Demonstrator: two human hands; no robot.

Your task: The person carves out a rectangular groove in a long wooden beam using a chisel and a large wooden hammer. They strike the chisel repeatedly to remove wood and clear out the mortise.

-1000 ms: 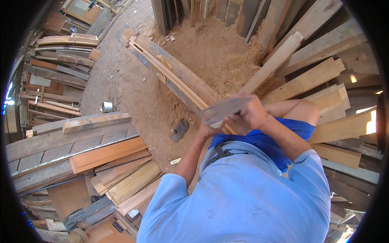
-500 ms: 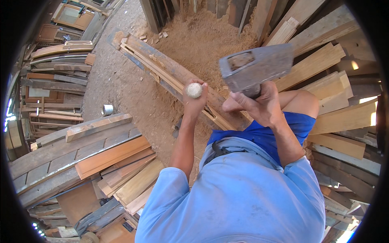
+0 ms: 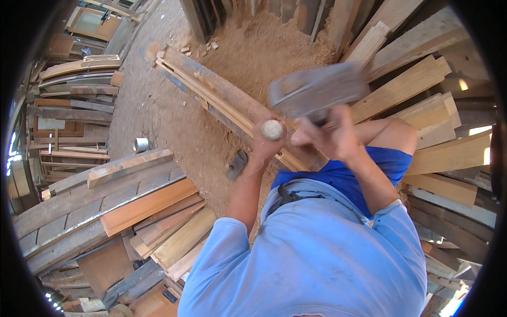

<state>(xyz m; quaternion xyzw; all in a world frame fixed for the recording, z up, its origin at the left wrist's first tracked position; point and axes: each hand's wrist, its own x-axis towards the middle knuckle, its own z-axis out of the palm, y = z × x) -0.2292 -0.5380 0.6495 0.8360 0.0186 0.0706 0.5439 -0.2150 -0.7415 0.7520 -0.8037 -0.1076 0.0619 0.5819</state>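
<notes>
While the left hand (image 3: 265,145) closes its fingers around the round wooden handle end (image 3: 272,129), the right hand (image 3: 330,134) grips further up, fingers wrapped tight just under the blurred grey tool head (image 3: 317,92). Both hands hold the tool raised above the long timber beam (image 3: 222,98) lying on the sawdust floor (image 3: 174,132). Stacked planks (image 3: 142,206) lie at the left, near a small metal can (image 3: 140,144).
</notes>
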